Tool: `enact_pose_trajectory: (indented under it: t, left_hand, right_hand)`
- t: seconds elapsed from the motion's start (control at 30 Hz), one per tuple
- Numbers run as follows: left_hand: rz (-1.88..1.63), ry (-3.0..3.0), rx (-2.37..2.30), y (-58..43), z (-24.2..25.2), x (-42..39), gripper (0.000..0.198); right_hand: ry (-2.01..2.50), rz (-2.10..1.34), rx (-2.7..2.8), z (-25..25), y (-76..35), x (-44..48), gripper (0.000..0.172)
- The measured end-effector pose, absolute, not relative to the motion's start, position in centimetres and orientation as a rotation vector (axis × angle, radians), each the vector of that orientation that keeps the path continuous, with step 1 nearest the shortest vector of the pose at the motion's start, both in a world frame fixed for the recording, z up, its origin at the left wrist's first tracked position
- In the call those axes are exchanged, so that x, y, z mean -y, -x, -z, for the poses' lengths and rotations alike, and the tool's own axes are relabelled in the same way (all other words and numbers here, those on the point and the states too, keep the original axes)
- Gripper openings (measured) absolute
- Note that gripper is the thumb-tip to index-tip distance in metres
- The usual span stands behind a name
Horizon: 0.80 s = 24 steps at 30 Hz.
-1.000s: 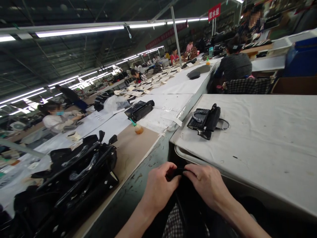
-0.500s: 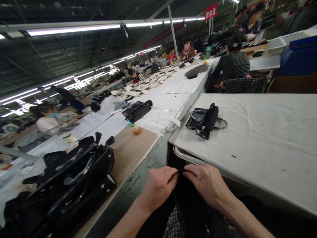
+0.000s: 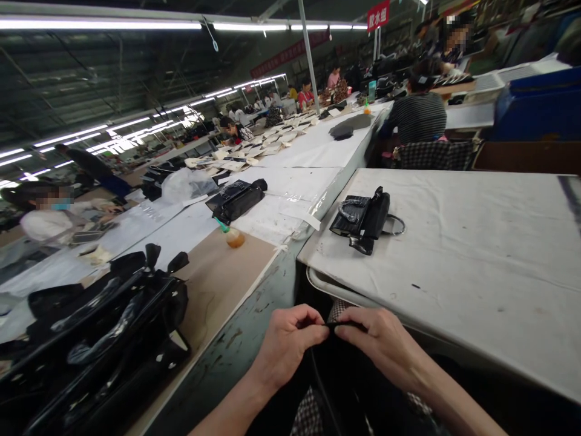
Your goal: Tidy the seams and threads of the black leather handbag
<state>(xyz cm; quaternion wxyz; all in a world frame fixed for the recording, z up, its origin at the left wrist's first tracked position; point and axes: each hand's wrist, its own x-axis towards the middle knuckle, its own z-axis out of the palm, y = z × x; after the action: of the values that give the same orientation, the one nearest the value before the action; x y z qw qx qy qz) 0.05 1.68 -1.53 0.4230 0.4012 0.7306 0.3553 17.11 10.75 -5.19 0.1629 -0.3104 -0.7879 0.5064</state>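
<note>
In the head view, my left hand [image 3: 287, 340] and my right hand [image 3: 382, 334] are close together above my lap. Each pinches the upper edge of a black leather-like piece [image 3: 336, 372] between thumb and fingers. The piece hangs down dark between my forearms, so its full shape cannot be made out. Beyond my right hand, a black crocodile-pattern handbag [image 3: 356, 218] with looped handles lies on the white-covered table [image 3: 463, 242]. To the left, a pile of black handbags [image 3: 122, 339], some handles wrapped in clear plastic, rests on the other workbench.
A squeeze bottle of amber liquid [image 3: 235, 237] with a green nozzle stands on brown board [image 3: 218, 266]. Another black bag [image 3: 236, 200] lies behind it. A green-grey bench edge [image 3: 236, 330] runs between the two work surfaces. A person in a striped top [image 3: 420, 115] sits ahead.
The view has swung slightly right, so the benches and bags sit further left. My hands still pinch the black piece's edge, with my thumbs now showing more on top.
</note>
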Motion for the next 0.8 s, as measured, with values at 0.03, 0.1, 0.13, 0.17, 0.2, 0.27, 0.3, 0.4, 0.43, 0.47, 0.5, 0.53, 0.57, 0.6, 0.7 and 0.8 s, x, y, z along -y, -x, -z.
enact_pose_trajectory:
  t: [0.03,0.1,0.13,0.17,0.2,0.27,0.3,0.4,0.43,0.47,0.5,0.53,0.57,0.6,0.7,0.8]
  left_hand:
    - [-0.866,-1.029,-1.844,0.1,1.6,-1.9,0.011]
    - [-0.827,-1.092,-1.859,0.4,2.1,-2.3,0.009]
    - [-0.81,-1.124,-1.86,0.6,2.5,-2.5,0.014]
    - [-0.792,-1.153,-1.859,0.7,2.9,-2.8,0.018]
    - [-0.772,-1.176,-1.855,0.9,3.2,-3.1,0.019]
    - [-0.736,-1.2,-1.842,1.3,3.9,-3.9,0.014]
    - [-0.72,-1.195,-1.832,1.5,4.2,-4.4,0.014]
    - [-0.672,-1.089,-1.802,2.1,4.8,-5.7,0.019]
    - [-0.655,-1.039,-1.8,2.3,5.0,-6.1,0.021]
    - [-0.638,-0.991,-1.797,2.5,5.1,-6.5,0.024]
    - [-0.629,-0.949,-1.789,2.6,5.2,-6.8,0.026]
    - [-0.626,-0.919,-1.779,2.6,5.3,-7.1,0.028]
    - [-0.626,-0.906,-1.772,2.7,5.4,-7.4,0.029]
    - [-0.63,-0.91,-1.771,2.7,5.5,-7.6,0.029]
    - [-0.618,-1.052,-1.838,2.8,5.9,-8.4,0.023]
    - [-0.554,-1.281,-1.926,3.0,6.3,-9.3,0.018]
  right_hand:
    - [0.883,-1.458,2.209,5.7,-17.2,-10.8,0.019]
    - [0.879,-1.496,2.132,7.0,-17.2,-11.1,0.022]
    - [0.888,-1.523,2.1,7.6,-17.2,-11.2,0.023]
    - [0.902,-1.553,2.072,8.1,-17.2,-11.5,0.023]
    - [0.917,-1.586,2.049,8.6,-17.1,-11.8,0.024]
    - [0.957,-1.651,2.011,9.1,-16.9,-12.5,0.025]
    - [0.982,-1.675,2.003,9.3,-16.8,-13.0,0.026]
    - [1.056,-1.717,2.023,9.7,-16.5,-14.4,0.029]
    - [1.071,-1.726,2.03,9.8,-16.4,-14.7,0.03]
    - [1.076,-1.736,2.029,9.9,-16.2,-15.1,0.031]
    - [1.073,-1.75,2.021,10.1,-16.1,-15.4,0.032]
    - [1.067,-1.77,2.005,10.2,-15.9,-15.7,0.033]
    - [1.059,-1.794,1.984,10.4,-15.8,-16.0,0.034]
    - [1.05,-1.823,1.963,10.6,-15.6,-16.3,0.034]
    - [1.029,-1.897,1.908,11.2,-15.1,-17.1,0.035]
    - [1.012,-1.942,1.868,11.8,-14.6,-18.0,0.035]
